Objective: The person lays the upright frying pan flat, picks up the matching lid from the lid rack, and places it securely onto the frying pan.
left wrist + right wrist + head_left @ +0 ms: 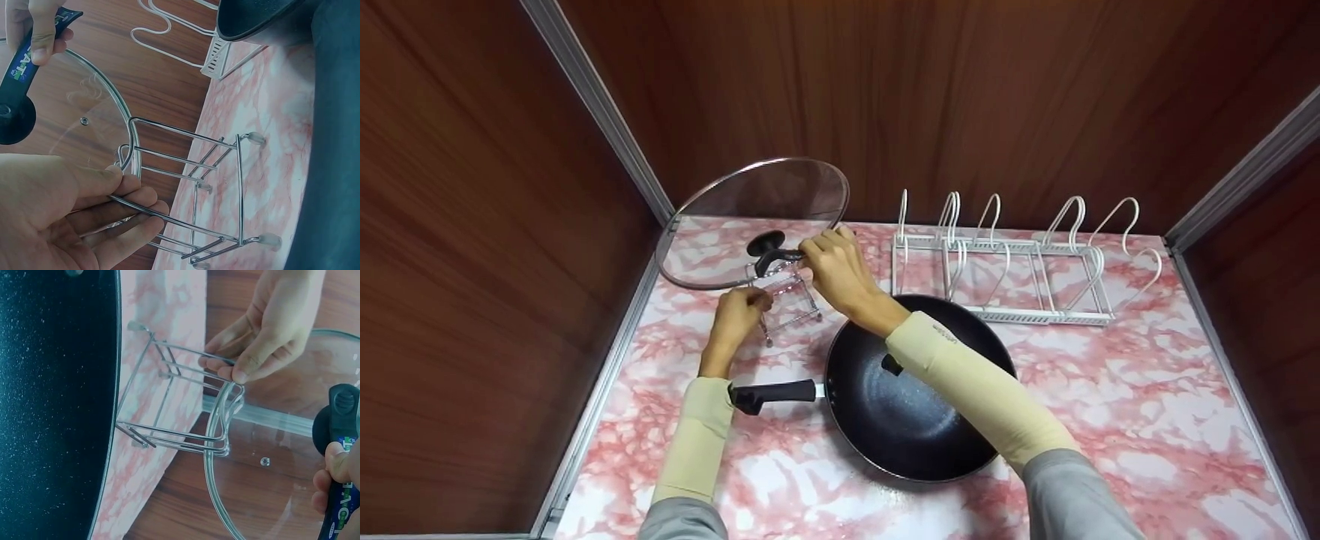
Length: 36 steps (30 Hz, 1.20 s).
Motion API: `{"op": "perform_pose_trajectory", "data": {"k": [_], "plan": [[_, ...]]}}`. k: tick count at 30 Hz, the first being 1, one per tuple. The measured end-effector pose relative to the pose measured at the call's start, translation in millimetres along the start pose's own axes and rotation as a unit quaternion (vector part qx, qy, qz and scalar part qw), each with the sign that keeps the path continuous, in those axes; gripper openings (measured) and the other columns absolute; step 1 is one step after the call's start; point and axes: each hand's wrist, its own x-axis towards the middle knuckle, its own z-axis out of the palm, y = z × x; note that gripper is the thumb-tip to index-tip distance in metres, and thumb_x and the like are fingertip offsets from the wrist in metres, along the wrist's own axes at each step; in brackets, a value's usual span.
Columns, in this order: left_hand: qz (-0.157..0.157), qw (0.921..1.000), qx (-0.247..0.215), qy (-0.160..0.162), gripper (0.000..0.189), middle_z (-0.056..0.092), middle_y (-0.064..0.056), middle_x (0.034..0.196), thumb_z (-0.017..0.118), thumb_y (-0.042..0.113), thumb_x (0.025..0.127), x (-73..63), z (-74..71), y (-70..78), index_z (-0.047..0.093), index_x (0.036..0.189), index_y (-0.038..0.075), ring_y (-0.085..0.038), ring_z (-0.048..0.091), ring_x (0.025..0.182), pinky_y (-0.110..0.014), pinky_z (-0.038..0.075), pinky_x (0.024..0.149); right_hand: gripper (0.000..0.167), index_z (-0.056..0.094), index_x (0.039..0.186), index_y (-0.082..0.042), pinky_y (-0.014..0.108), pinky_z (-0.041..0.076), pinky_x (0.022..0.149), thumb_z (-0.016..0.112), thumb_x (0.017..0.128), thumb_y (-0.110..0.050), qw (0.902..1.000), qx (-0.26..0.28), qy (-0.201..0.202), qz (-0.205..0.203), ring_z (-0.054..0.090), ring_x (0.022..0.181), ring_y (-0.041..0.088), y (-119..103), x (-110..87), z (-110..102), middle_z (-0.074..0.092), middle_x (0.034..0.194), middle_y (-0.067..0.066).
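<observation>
My right hand [840, 274] grips the black handle [21, 73] of a large round glass lid [799, 187] with a metal rim. The lid stands tilted up on edge, its rim set between the upright wires of a small chrome wire stand [239, 188]. With thumb and fingers, my left hand [737, 319] pinches the top wire of that stand, as the left wrist view shows. Clear rubber feet [269, 242] of the stand are on the pink-and-white marbled tabletop [780, 465]. Beneath my right forearm lies a black frying pan [907, 420], partly hidden by the sleeve.
The pan's black handle [784, 391] points left, its end beside my left sleeve. At the back right stands a white wire rack [1042, 316] with several tall loops. Wooden panels [885, 97] with metal edging [619, 127] enclose the tabletop at the back and sides.
</observation>
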Motion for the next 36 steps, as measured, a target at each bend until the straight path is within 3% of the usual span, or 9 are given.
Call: {"op": "perform_pose_trajectory", "data": {"k": [14, 36], "plan": [[-0.024, 0.9996, -0.012, -0.012, 0.019, 0.08, -0.016, 0.091, 0.066, 0.013, 0.101, -1.8, -1.9, 2.9, 0.08, 0.097, 0.0, -0.032, 0.074, 0.091, -0.047, 0.056, 0.089, 0.008, 0.068, 0.092, -0.009, 0.042, 0.045, 0.081, 0.071, 0.095, -0.016, 0.9999, -0.002, 0.009, -0.005, 0.066, 0.08, 0.027, 0.5, -0.1, -10.4, 0.073, 0.083, 0.005], [-0.012, 0.9999, -0.008, 0.001, 0.016, 0.079, -0.018, 0.088, 0.07, 0.009, 0.099, 0.0, 0.1, 3.7, 0.081, 0.096, -0.002, -0.031, 0.073, 0.087, -0.045, 0.056, 0.085, 0.007, 0.07, 0.094, -0.008, 0.041, 0.045, 0.082, 0.072, 0.095, -0.015, 0.9995, 0.012, 0.027, -0.003, 0.065, 0.079, 0.025, 2.0, 2.1, -28.8, 0.075, 0.085, 0.005]]}}
